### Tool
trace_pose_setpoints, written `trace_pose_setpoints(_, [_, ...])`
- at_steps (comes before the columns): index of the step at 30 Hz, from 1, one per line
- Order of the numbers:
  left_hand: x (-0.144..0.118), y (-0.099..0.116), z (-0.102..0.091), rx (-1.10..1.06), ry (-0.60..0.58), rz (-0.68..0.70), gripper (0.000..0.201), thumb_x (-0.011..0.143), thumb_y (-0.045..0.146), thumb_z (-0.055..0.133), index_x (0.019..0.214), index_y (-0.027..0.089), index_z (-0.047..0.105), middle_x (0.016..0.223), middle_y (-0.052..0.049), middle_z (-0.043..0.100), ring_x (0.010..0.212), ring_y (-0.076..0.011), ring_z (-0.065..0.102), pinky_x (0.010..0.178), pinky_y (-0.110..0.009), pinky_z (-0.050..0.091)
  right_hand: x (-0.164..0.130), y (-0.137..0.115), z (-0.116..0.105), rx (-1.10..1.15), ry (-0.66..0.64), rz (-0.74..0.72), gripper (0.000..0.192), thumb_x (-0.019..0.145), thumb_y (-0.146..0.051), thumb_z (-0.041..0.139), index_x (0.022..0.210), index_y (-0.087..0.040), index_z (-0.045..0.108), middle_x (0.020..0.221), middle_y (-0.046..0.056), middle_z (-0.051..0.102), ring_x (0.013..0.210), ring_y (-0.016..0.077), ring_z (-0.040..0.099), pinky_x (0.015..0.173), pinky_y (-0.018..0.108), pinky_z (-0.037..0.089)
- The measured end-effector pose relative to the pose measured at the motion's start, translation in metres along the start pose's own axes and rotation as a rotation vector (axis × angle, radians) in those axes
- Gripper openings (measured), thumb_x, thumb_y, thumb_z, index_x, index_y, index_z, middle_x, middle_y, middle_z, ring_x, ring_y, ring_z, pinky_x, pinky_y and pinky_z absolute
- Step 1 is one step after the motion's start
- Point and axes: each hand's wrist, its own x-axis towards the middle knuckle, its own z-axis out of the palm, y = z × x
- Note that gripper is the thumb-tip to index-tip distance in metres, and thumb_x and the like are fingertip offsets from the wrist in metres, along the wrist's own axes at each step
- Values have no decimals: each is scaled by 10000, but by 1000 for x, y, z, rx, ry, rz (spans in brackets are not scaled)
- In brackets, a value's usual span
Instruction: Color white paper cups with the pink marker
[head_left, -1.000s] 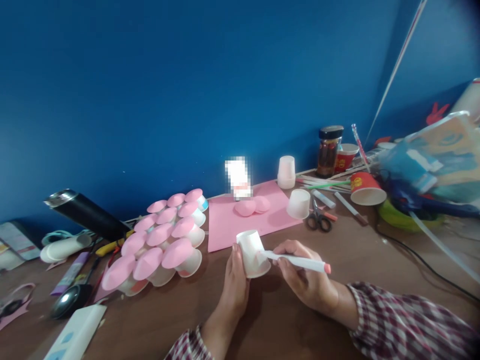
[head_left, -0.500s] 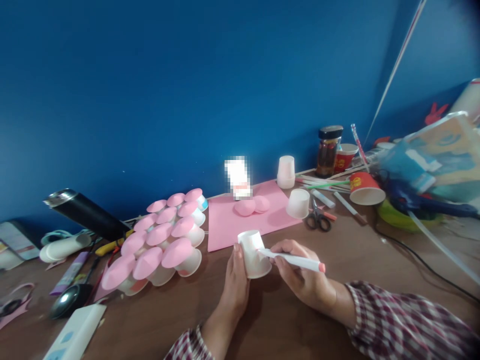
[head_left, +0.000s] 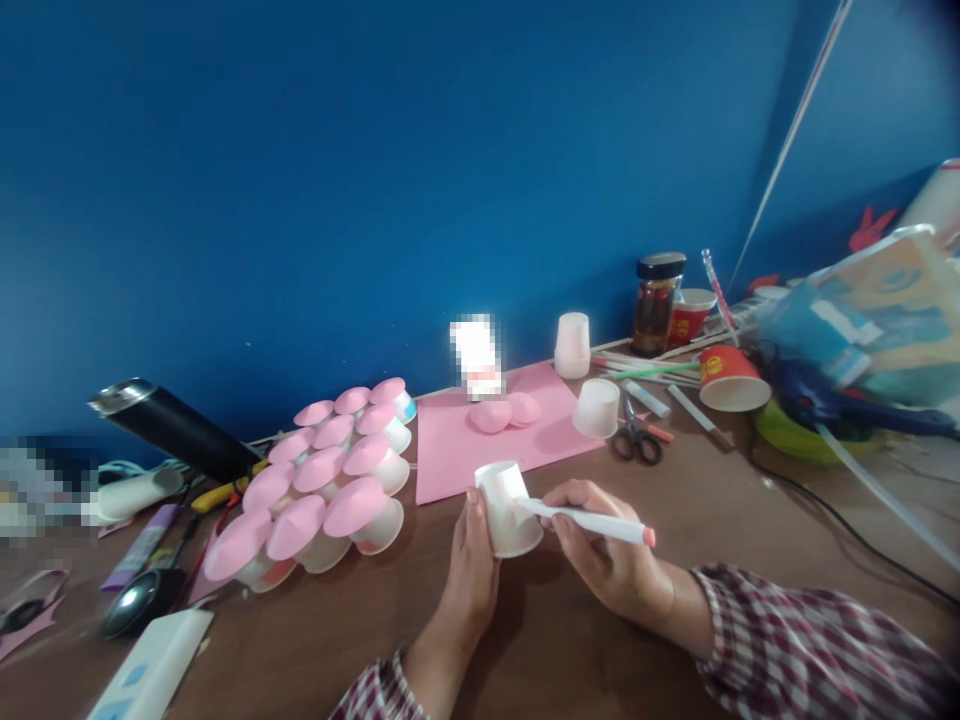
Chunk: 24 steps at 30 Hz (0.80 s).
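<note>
Craft corner at home, brown table (head_left: pixel 315 640) against blue wall (head_left: pixel 337 180), paper cups (head_left: pixel 330 480), scissors (head_left: pixel 636 436)

Cup (head_left: pixel 508 508) sits upside down on the table (head_left: pixel 315 640), dead centre, left hand (head_left: pixel 471 570) against its left side, right hand (head_left: pixel 609 556) just right of it. Marker (head_left: pixel 592 521) lies across the right hand, tip touching the cup's wall. Left of the cup, a cluster of capped cups (head_left: pixel 322 470). Behind the cup, a paper sheet (head_left: pixel 457 440) flat on the table, discs (head_left: pixel 504 412) lying on it. Another cup (head_left: pixel 598 407) stands at the sheet's right edge, scissors (head_left: pixel 636 436) just right of that. Further back, a jar (head_left: pixel 656 302) near the wall. Far left, a flask (head_left: pixel 169 425) lying down.
</note>
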Motion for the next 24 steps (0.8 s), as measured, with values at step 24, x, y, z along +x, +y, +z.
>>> trace_pose_setpoints(24, [-1, 7, -2, 165, -7, 133, 632, 898, 232, 545, 1481, 173, 306, 1444, -164, 464, 1323, -284, 458, 1093, -431, 421, -1, 6, 6, 56, -7, 19, 119, 922, -169, 507, 992, -193, 601, 838, 44, 689, 715, 159, 669, 681, 268, 557])
